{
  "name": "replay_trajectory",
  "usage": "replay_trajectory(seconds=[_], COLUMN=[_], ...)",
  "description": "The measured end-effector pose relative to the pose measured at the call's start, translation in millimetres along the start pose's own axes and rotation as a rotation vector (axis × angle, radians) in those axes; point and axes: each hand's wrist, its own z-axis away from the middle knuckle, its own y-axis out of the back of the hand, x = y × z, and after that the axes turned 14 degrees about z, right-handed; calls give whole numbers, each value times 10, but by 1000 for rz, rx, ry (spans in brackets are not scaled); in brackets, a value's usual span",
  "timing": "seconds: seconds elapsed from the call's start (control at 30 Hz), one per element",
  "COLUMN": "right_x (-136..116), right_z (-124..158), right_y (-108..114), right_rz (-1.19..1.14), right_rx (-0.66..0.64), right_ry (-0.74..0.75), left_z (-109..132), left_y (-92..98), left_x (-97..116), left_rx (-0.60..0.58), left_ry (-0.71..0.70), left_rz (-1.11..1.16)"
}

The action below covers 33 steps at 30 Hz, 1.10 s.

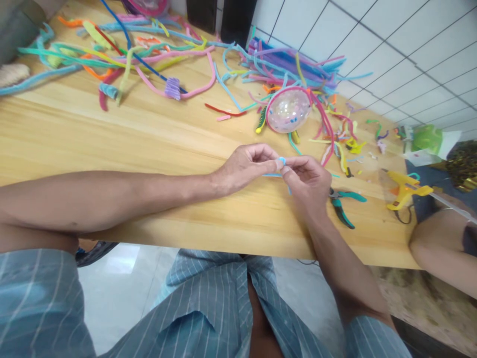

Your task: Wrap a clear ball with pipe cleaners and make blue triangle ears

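Observation:
Over the middle of the wooden table, my left hand (250,166) and my right hand (306,180) meet fingertip to fingertip. Both pinch a small blue pipe cleaner (282,161), which looks coiled at its top. A straight light blue length shows under my left fingers, and a short end hangs below my right thumb; whether these are one piece I cannot tell. Beside my right wrist lie pliers (345,204) with teal handles. Just beyond my hands rests a clear dome (288,110) with a pink rim.
Loose pipe cleaners (175,64) in many colours cover the back left, with a bundle (298,64) against the tiled wall. At right stands a yellow glue gun (406,190), near another person's arm (443,243). The table's front edge (223,243) runs close to my body.

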Motion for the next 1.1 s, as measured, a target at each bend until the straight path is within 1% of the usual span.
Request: replay_trajectory(seconds=[0.13,0.23,0.37,0.5,0.6,0.77,0.93,1.1], right_x=[1,5,2,6,17,52,78,17], right_z=[4,2,-24,-57,-67,-64,-54,-51], right_y=[4,22,74,128,144,120,106,140], right_rz=[-18,-74,-155,-148,-138,-140,-151,-157], right_rx=[-38,-69,-96,-132,-182,-218,-235,-239], right_ry=[-32,-81,-147,-189,-195,-186,-186,-197], left_z=[-3,0,-19,-57,-81,-96,-95,-98], left_y=[22,31,34,47,58,70,77,79], left_x=[-13,10,36,34,26,12,8,9], left_rx=[-27,-31,-1,62,93,102,89,104], left_ry=[-4,-6,6,42,56,68,73,68], left_rz=[2,-20,15,46,66,107,105,78])
